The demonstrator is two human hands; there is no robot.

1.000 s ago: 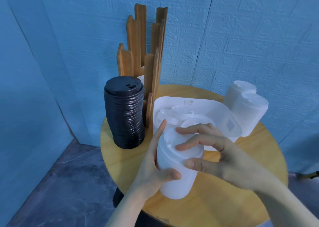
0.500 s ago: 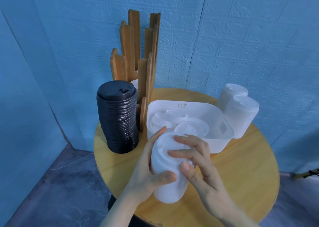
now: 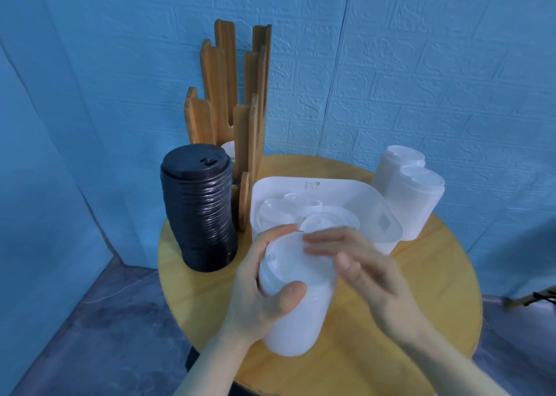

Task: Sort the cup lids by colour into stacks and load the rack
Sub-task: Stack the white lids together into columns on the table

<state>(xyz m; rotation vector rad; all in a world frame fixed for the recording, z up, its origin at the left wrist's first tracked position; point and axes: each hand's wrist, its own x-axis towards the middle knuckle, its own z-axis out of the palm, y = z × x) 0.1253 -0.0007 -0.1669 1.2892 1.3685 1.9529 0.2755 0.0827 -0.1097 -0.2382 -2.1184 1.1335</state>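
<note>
round wooden table (image 3: 421,275), blue textured wall (image 3: 421,64) — grey floor (image 3: 90,335)

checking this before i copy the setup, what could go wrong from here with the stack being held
1. The tall stack of translucent white plastic lids leans in the left hand, gripped near its top; the lower lids could slide apart onto the round wooden table.
2. The right hand is blurred beside the top lid and could knock it askew.
3. The tall stack of black plastic lids leans a little and stands close by; an elbow bump might topple it.
</note>
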